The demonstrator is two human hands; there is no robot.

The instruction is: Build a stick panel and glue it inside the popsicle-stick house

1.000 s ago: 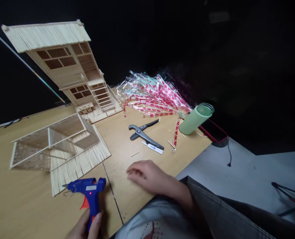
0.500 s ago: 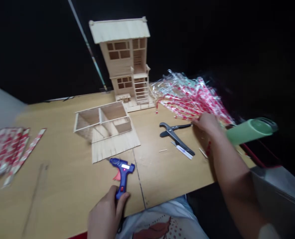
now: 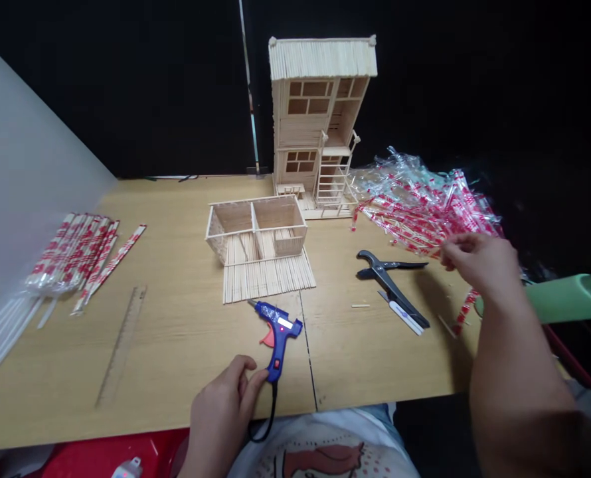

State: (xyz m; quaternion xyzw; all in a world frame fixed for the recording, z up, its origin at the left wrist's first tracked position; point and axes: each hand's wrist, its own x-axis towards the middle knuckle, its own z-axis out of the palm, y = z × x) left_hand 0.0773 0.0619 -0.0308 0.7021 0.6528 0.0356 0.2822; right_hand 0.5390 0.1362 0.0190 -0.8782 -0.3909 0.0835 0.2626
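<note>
A blue hot glue gun (image 3: 278, 332) with an orange trigger and a small red light lies on the table. My left hand (image 3: 228, 398) is beside the lower end of its handle, thumb tip at the handle, with a gap between thumb and index finger. My right hand (image 3: 482, 262) hovers at the near edge of a pile of red-and-clear wrappers (image 3: 415, 212), thumb and fingers pinched together; what they hold, if anything, I cannot make out. A partitioned wooden stick box (image 3: 255, 232) on a slatted stick base (image 3: 265, 282) stands beyond the glue gun.
A two-storey stick house (image 3: 303, 129) stands at the back. Black cutters (image 3: 390, 285) and a white-handled knife (image 3: 402, 315) lie right of centre. Wrapped chopsticks (image 3: 76, 252), white glue sticks (image 3: 6, 338) and a clear ruler (image 3: 122, 345) are left. A green bottle (image 3: 564, 299) lies right.
The view has swung left, bringing more of the table's left side in. My left hand has loosened from the glue gun's handle. My right hand has lifted a little from the wrapper pile.
</note>
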